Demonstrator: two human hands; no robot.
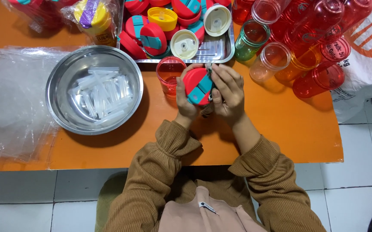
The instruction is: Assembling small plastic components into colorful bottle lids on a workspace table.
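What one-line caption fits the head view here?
Both hands, left hand and right hand, hold a red lid with teal flap over an orange table, beside a steel bowl.

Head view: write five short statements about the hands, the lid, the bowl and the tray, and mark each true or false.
1. Both hands hold one red lid with a teal flap. True: the left hand and right hand grip it together.
2. The round metal bowl holds coloured lids. False: it holds clear plastic tubes.
3. The metal tray holds red, yellow and white lids. True.
4. The table is blue. False: it is orange.
5. An open red cup stands just beyond the left hand. True.
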